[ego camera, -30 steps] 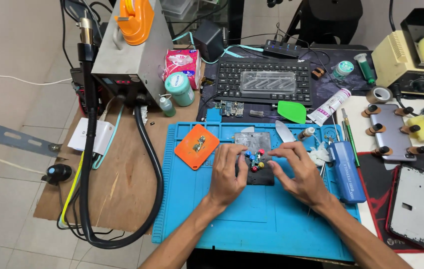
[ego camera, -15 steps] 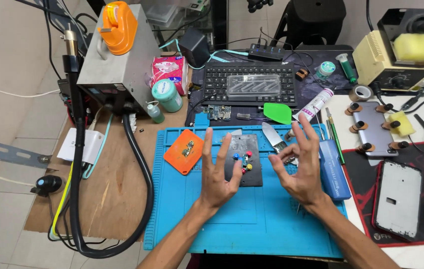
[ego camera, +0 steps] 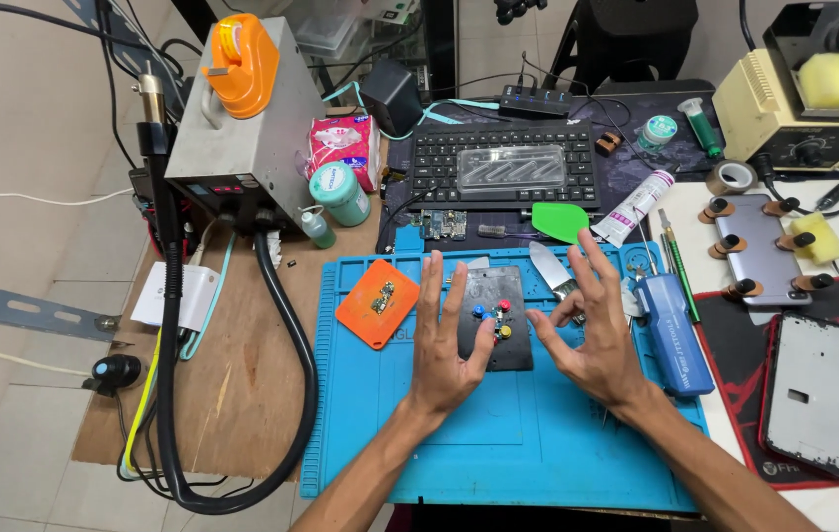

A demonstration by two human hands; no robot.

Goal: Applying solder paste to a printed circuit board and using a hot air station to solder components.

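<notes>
Both hands hold nothing: left hand [ego camera: 447,347] and right hand [ego camera: 592,340] hover with fingers spread, flanking a dark rectangular holder plate [ego camera: 494,317] with coloured round knobs, lying flat on the blue silicone work mat [ego camera: 528,443]. An orange square pad [ego camera: 377,302] lies left; a blue cylindrical tool [ego camera: 672,330] lies right. A black keyboard [ego camera: 503,166] sits behind.

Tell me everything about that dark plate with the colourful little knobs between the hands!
The dark plate is a flat, grey-black rectangle, metal by its look, lying flat on the blue mat. Small round knobs sit on it: one red, one blue, one yellow, and a few more too small to tell. The left hand spreads open over its left edge, thumb near the knobs; the right hand hovers open beside it. Neither grips it.
</notes>
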